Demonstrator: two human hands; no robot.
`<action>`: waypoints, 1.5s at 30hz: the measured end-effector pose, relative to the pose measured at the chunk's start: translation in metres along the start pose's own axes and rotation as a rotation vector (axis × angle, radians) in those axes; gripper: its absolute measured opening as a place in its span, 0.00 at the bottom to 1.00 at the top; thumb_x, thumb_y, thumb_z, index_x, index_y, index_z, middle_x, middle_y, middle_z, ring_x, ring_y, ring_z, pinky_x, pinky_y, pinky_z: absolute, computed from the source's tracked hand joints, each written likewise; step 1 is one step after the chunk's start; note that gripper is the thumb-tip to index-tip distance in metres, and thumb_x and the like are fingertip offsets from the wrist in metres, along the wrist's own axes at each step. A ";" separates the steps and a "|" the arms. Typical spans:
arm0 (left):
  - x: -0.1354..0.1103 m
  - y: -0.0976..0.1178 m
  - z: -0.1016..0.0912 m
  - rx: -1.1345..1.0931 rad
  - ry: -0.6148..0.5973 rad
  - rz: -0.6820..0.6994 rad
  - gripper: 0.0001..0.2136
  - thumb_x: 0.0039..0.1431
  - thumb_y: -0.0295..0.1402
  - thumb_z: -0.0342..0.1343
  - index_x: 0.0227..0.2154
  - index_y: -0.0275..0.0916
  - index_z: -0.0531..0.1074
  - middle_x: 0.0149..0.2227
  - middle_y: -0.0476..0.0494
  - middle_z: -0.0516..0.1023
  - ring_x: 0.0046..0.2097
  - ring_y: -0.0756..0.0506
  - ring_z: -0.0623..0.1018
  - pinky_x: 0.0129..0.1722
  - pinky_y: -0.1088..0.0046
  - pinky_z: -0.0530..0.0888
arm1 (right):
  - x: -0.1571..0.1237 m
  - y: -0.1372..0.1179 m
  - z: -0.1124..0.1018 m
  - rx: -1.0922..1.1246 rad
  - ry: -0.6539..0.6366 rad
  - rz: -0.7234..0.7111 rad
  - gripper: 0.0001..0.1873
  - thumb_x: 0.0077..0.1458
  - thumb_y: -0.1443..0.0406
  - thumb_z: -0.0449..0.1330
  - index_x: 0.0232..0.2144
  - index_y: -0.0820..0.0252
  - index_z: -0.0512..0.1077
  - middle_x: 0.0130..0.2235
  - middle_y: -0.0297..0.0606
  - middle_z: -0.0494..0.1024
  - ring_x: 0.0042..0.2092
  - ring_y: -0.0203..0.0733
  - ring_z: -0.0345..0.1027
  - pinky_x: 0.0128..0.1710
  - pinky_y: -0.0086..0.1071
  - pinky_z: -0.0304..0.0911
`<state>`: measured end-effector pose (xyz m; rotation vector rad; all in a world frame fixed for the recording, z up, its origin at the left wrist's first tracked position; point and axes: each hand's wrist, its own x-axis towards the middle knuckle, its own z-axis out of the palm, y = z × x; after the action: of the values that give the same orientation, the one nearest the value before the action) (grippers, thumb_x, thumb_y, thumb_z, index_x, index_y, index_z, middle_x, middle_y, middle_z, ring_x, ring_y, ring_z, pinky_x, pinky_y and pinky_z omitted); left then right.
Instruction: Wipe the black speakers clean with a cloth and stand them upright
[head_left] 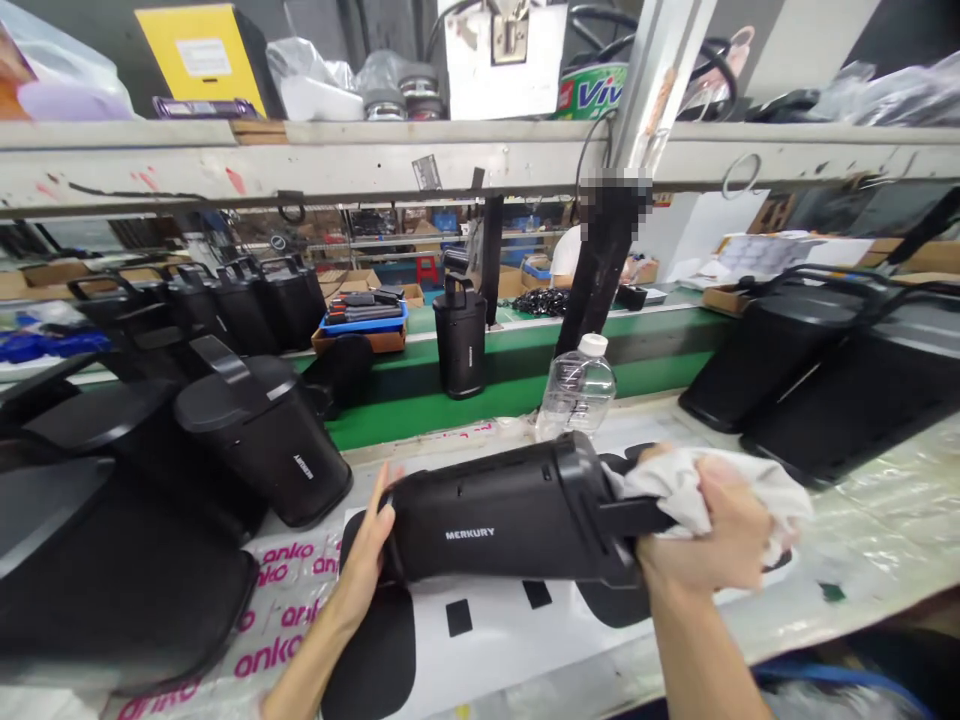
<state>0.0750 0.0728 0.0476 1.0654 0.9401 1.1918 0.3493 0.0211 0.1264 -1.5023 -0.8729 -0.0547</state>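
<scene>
A black, handled, rounded device marked MERKURY (510, 500) lies on its side in front of me, its handle end pointing right. My left hand (366, 555) grips its base end, thumb on the near side. In my right hand (712, 530) a white cloth (675, 485) is bunched, pressed around the device's handle; part of the handle is hidden by it. Beneath the device is a white sheet (502, 650) with black rounded shapes and small black squares. Just behind stands a clear plastic bottle (577, 390) with a white cap.
Several similar black devices (262, 430) crowd the left, and others (787, 330) stand at the right. One more (460, 340) is upright on the green conveyor belt (405, 385). A shelf (337, 165) crosses above, with a post (600, 270) behind the bottle. A co-worker sits beyond.
</scene>
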 end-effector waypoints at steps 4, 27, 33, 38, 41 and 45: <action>-0.008 0.040 0.035 0.384 -0.032 0.394 0.38 0.47 0.43 0.68 0.62 0.51 0.61 0.70 0.47 0.49 0.70 0.34 0.47 0.68 0.55 0.41 | 0.015 -0.049 0.019 0.256 0.053 -0.307 0.23 0.57 0.53 0.55 0.14 0.56 0.62 0.16 0.30 0.63 0.20 0.35 0.59 0.22 0.31 0.60; 0.053 0.088 0.058 0.556 -0.025 0.531 0.52 0.42 0.37 0.69 0.65 0.48 0.40 0.64 0.38 0.59 0.62 0.36 0.65 0.61 0.55 0.62 | 0.028 -0.081 0.051 0.119 -0.430 -0.657 0.16 0.63 0.61 0.51 0.27 0.59 0.74 0.28 0.37 0.78 0.33 0.42 0.74 0.35 0.32 0.68; 0.053 0.094 0.055 0.533 -0.027 0.480 0.51 0.44 0.36 0.68 0.64 0.49 0.39 0.63 0.40 0.60 0.61 0.40 0.66 0.62 0.57 0.62 | 0.065 -0.078 0.055 0.229 0.000 0.057 0.26 0.55 0.48 0.57 0.15 0.55 0.56 0.16 0.27 0.56 0.20 0.34 0.49 0.18 0.29 0.48; 0.049 0.096 0.059 0.542 0.022 0.455 0.51 0.42 0.35 0.67 0.64 0.50 0.40 0.63 0.40 0.60 0.61 0.38 0.66 0.61 0.54 0.61 | 0.058 -0.079 0.064 0.179 -0.196 -0.016 0.27 0.55 0.49 0.57 0.14 0.55 0.54 0.16 0.28 0.57 0.21 0.33 0.49 0.19 0.30 0.47; 0.048 0.096 0.061 0.551 0.053 0.421 0.51 0.42 0.35 0.67 0.65 0.49 0.40 0.62 0.39 0.62 0.60 0.37 0.67 0.61 0.51 0.61 | 0.060 -0.081 0.064 0.103 -0.135 -0.074 0.27 0.57 0.50 0.55 0.14 0.54 0.52 0.15 0.29 0.58 0.21 0.34 0.50 0.20 0.31 0.46; 0.048 0.095 0.062 0.545 0.048 0.414 0.51 0.42 0.36 0.67 0.65 0.50 0.40 0.61 0.39 0.63 0.60 0.37 0.68 0.61 0.50 0.61 | 0.047 -0.089 0.063 0.141 -0.180 -0.162 0.26 0.61 0.52 0.53 0.15 0.55 0.57 0.16 0.30 0.63 0.20 0.35 0.55 0.19 0.30 0.51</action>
<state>0.1178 0.1162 0.1538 1.7363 1.1524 1.3305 0.3057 0.0867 0.2154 -1.3170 -1.1202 0.0231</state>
